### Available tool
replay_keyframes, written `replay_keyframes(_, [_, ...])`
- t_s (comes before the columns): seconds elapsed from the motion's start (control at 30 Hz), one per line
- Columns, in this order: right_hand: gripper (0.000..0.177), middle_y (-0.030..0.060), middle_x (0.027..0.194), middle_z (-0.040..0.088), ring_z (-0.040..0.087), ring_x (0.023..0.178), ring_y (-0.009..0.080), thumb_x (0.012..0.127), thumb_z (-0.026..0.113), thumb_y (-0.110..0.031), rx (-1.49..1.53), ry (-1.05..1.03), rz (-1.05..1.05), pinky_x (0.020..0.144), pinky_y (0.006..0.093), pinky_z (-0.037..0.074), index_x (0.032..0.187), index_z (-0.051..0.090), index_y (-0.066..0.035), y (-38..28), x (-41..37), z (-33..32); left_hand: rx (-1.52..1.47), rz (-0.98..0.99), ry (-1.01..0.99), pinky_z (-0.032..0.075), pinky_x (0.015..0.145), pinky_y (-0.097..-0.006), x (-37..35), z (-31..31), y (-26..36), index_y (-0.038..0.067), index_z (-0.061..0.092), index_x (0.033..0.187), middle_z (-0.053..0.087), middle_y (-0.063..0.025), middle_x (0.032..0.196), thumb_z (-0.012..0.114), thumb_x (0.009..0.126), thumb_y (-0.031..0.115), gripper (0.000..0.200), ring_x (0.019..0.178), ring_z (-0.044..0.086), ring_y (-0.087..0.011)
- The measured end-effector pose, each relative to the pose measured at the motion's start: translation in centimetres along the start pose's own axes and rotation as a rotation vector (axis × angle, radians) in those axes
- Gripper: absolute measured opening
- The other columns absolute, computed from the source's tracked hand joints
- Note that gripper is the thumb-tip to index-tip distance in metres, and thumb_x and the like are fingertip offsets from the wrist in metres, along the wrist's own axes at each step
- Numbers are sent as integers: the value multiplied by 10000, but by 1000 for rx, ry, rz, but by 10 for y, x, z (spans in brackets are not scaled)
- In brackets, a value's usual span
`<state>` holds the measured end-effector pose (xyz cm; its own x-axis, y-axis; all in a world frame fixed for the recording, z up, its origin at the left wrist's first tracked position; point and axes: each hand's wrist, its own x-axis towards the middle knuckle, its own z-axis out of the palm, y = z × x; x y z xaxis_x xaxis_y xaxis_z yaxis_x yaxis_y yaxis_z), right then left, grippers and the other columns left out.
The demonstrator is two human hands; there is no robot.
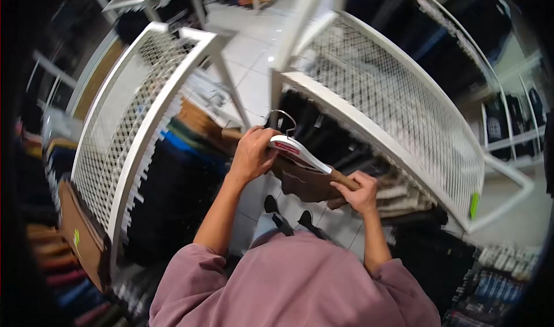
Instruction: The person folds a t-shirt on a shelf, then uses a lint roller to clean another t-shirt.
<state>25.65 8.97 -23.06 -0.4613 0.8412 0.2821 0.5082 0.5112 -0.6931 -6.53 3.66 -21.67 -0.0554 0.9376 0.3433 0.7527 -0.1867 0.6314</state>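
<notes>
In front of my chest is a white clothes hanger (311,161) with a red label and a metal hook pointing up and away. A brown garment (306,185) hangs on it; its exact kind is hard to tell. My left hand (254,152) is closed around the hanger's left part, close to the hook, with brown cloth showing just beyond it. At the other end, my right hand (359,193) grips the garment's brown cloth over the hanger's right tip.
White mesh-topped racks stand on the left (135,148) and right (398,136), with rows of dark clothes (173,194) under them. A folded brown garment (83,234) leans at the left rack. White floor tiles (254,87) run between the racks.
</notes>
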Motion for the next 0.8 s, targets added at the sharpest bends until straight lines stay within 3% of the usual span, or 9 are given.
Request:
replay_keyframes(0.07, [320, 71, 698, 651, 633, 628, 272, 638, 942, -193, -54, 137, 11, 582, 363, 493, 720, 670, -47, -4, -15, -42, -94, -11, -133, 530, 812, -426, 21, -2, 54, 59, 633, 1144, 692, -185, 999, 714, 753, -10, 405, 949, 662, -386])
replay_keyframes(0.2, [368, 101, 856, 671, 650, 768, 306, 600, 900, -91, -238, 443, -28, 694, 377, 517, 929, 737, -58, -6, -54, -111, -247, 138, -218, 527, 757, -434, 57, 24, 141, 26, 535, 1133, 694, -202, 918, 704, 799, 24, 374, 900, 677, -420])
replay_keyframes(0.3, [379, 98, 849, 657, 638, 786, 304, 657, 888, -101, -307, 564, -18, 710, 378, 514, 1007, 751, -63, 0, -80, -156, -209, 259, -350, 530, 710, -405, 80, 40, 205, 25, 515, 1155, 685, -220, 869, 735, 805, 135, 428, 829, 695, -385])
replay_keyframes(0.37, [395, 99, 850, 663, 646, 796, 300, 660, 899, -133, -303, 610, 2, 720, 378, 516, 1019, 753, -57, 18, -101, -184, -353, 386, -325, 505, 646, -395, 91, 66, 238, 9, 521, 1156, 645, -201, 729, 758, 871, 254, 444, 664, 658, -354])
replay_keyframes(0.5, [388, 113, 894, 693, 668, 843, 297, 712, 900, -226, -294, 631, 47, 749, 373, 521, 1018, 750, -40, 29, -133, -243, -190, 315, -376, 500, 643, -393, 103, 101, 312, -25, 583, 1079, 657, -224, 733, 750, 908, 362, 454, 639, 635, -315])
replay_keyframes(0.57, [325, 125, 901, 690, 664, 842, 303, 800, 837, -238, -275, 651, -19, 753, 382, 515, 1028, 747, -25, 47, -142, -274, -178, 281, -425, 512, 658, -398, 106, 113, 335, -36, 599, 1084, 662, -243, 760, 757, 900, 376, 479, 675, 669, -297])
replay_keyframes(0.63, [223, 145, 936, 690, 651, 905, 318, 928, 679, -188, -295, 754, 112, 833, 396, 488, 1035, 739, -3, 66, -146, -307, -168, 282, -429, 535, 699, -391, 105, 126, 348, -58, 609, 1132, 691, -244, 818, 759, 899, 387, 524, 738, 699, -275])
replay_keyframes(0.77, [328, 144, 1153, 628, 581, 1103, 365, 921, 690, -289, -678, 862, 286, 959, 456, 451, 1204, 706, -124, 163, -148, -355, -249, 183, -457, 559, 761, -367, 103, 142, 356, -118, 590, 1196, 718, -226, 927, 745, 915, 410, 619, 845, 711, -250])
replay_keyframes(0.8, [364, 159, 1167, 617, 575, 1115, 375, 926, 679, -305, -774, 831, 357, 963, 471, 447, 1255, 682, -151, 183, -148, -358, -253, 189, -385, 546, 722, -397, 100, 147, 353, -80, 618, 1140, 714, -237, 874, 725, 912, 444, 581, 795, 711, -310])
